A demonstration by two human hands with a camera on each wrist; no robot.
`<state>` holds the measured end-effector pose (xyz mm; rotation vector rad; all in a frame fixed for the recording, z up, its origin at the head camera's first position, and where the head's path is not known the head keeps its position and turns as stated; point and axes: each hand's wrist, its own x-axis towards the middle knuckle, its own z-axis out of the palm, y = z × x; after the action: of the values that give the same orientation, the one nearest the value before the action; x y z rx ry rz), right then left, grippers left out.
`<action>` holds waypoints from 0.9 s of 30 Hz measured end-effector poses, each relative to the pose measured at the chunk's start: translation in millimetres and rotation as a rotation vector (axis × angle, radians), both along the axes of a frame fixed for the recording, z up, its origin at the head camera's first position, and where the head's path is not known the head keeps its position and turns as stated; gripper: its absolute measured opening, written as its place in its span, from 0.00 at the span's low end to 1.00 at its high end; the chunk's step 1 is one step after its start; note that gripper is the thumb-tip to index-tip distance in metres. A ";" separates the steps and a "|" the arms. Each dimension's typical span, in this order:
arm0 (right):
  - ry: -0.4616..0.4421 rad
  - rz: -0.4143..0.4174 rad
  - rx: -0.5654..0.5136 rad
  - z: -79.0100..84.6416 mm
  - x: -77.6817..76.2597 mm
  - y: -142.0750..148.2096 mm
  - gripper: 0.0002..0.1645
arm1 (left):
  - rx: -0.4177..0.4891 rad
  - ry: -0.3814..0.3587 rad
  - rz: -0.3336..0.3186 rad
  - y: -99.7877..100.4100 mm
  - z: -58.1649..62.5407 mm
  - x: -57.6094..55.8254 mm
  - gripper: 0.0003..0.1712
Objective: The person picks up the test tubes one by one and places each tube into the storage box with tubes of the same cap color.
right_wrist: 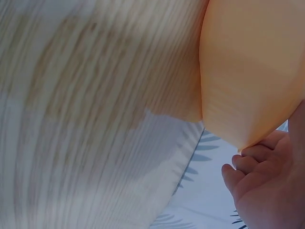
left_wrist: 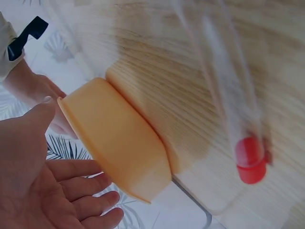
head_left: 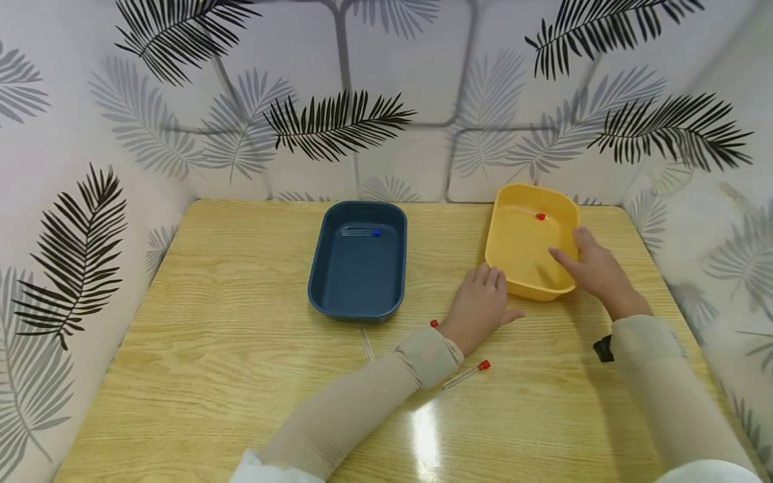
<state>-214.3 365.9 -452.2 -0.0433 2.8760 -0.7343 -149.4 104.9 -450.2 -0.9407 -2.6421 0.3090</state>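
Observation:
A yellow plastic tray (head_left: 528,248) stands at the back right of the table, a clear tube with a red cap (head_left: 540,217) lying inside. At its near left corner is my left hand (head_left: 480,302), fingertips right at the rim and thumb held apart. In the left wrist view, those fingers look loosely extended beside the tray wall (left_wrist: 114,138). My right hand (head_left: 604,268) is at the tray's right side, its thumb reaching over the inside. The right wrist view shows its relaxed fingers (right_wrist: 257,160) against the outer rim.
Left of the yellow tray stands a dark blue tray (head_left: 357,282) holding a blue-capped tube (head_left: 361,233). A red-capped tube (head_left: 466,376) lies near my left sleeve. Another red cap (head_left: 433,323) and a clear tube end (head_left: 367,345) show beside the forearm. Patterned cloth hangs behind the table.

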 end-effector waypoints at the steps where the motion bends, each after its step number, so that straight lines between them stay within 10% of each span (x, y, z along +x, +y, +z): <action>1: 0.006 0.003 -0.005 -0.6 -0.1 -1.7 0.59 | 0.002 -0.005 0.004 -1.7 0.0 1.2 0.45; 13: 0.037 0.038 -0.053 -6.7 1.6 -29.2 0.55 | 0.009 -0.007 0.046 -28.1 1.3 24.1 0.43; 27: 0.077 0.147 -0.038 -10.6 3.5 -49.8 0.49 | 0.045 -0.237 -0.007 -57.1 8.9 33.4 0.30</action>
<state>-210.8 316.1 -462.8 -0.2901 2.8921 -0.7742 -116.1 47.9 -441.2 -1.0283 -2.8448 0.1429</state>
